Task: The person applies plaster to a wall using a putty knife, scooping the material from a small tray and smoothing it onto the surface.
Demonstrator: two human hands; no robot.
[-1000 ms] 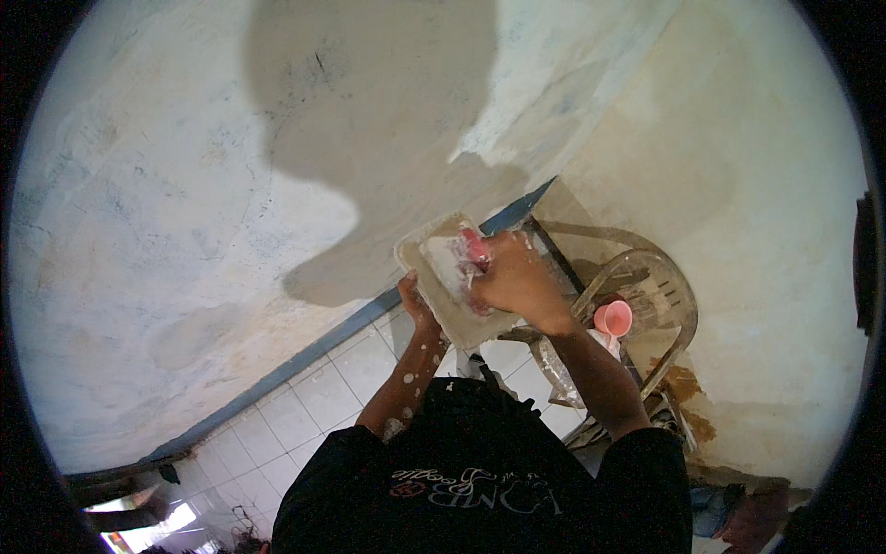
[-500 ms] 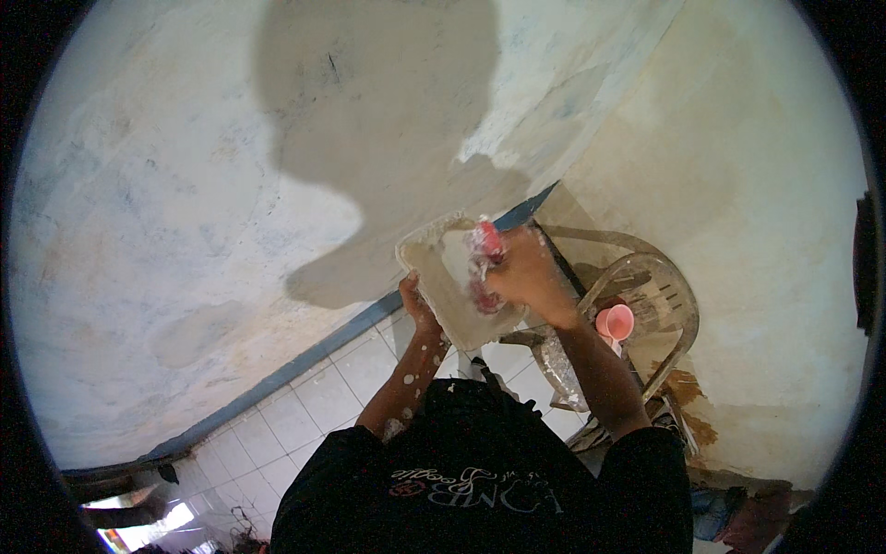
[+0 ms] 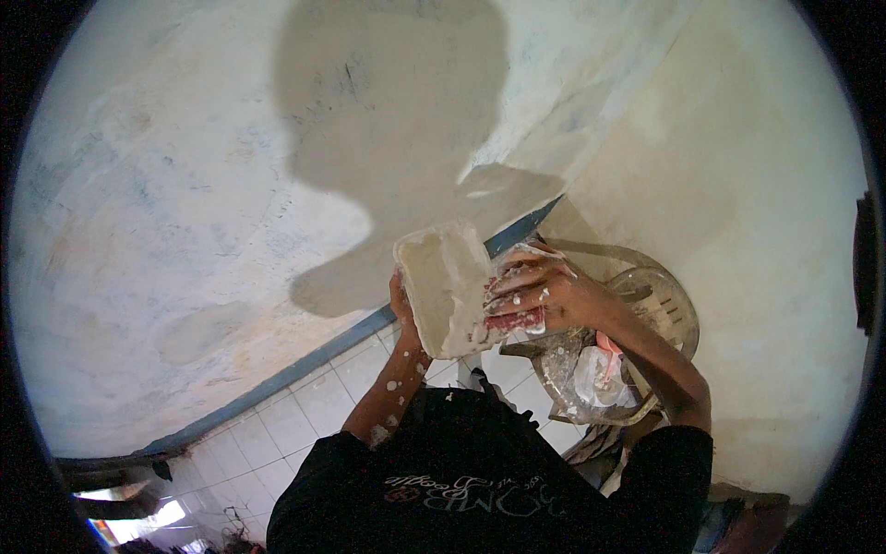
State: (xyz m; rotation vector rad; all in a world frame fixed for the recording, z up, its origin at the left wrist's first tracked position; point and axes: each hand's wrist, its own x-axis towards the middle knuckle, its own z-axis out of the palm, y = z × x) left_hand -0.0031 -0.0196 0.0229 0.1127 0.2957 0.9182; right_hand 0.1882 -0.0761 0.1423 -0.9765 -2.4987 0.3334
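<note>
My left hand (image 3: 401, 303) is closed on the left edge of a pale rectangular tub (image 3: 413, 319), which is tilted and smeared inside with cream-coloured paste. Against the tub's right edge is my right hand (image 3: 558, 291), its fingers bent and spattered with white paste. The fingers are wrapped over a red tool (image 3: 517, 320), also coated in paste; much of it is hidden, so its exact kind does not show. White spots dot my left forearm.
A paste-stained plastic armchair (image 3: 678, 305) stands at the right, with a pink cup (image 3: 605, 343) and a clear plastic bag (image 3: 600, 380) on it. Ahead rises a patchy wall (image 3: 185, 222) with a blue skirting strip (image 3: 305, 372) above white floor tiles (image 3: 328, 397).
My right hand has moved from over the tub to its right edge, the red tool with it. The tub has shifted slightly down and left. My right arm now hides most of the pink cup.
</note>
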